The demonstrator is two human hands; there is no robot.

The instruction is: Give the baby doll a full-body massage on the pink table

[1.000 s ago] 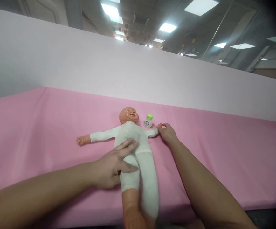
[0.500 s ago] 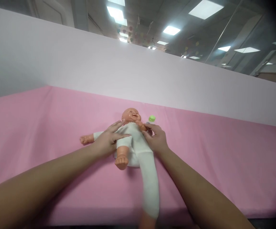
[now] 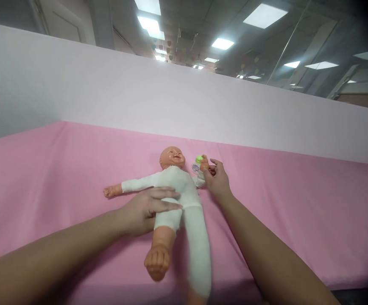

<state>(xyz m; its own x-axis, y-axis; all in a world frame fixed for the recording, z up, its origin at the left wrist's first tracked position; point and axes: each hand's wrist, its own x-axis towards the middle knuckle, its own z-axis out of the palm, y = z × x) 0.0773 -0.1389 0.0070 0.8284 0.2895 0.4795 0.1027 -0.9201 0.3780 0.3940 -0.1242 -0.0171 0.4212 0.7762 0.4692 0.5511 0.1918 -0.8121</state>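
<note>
A baby doll [image 3: 180,182] with a bald plastic head and a white cloth body lies on its back on the pink covered surface [image 3: 282,220]. My left hand [image 3: 146,207] lies across its hip and the top of one thigh, fingers stretched out and apart. The bare plastic foot of that leg points toward me. At the other side my right hand [image 3: 217,178] has its fingers curled at the doll's small plastic hand, the thumb against the wrist. Just behind that doll hand is a small object with a bright green top [image 3: 199,159] and a printed white label, partly hidden.
A pale, plain wall panel [image 3: 184,101] runs along the back of the pink surface. Above it show glass and lit ceiling panels [image 3: 265,16]. The front edge of the surface is close to me, and one doll leg reaches over it.
The doll's arm has swung from its chest out to the right with my right hand. The bent leg has come down toward me, and my left hand has moved lower with it.
</note>
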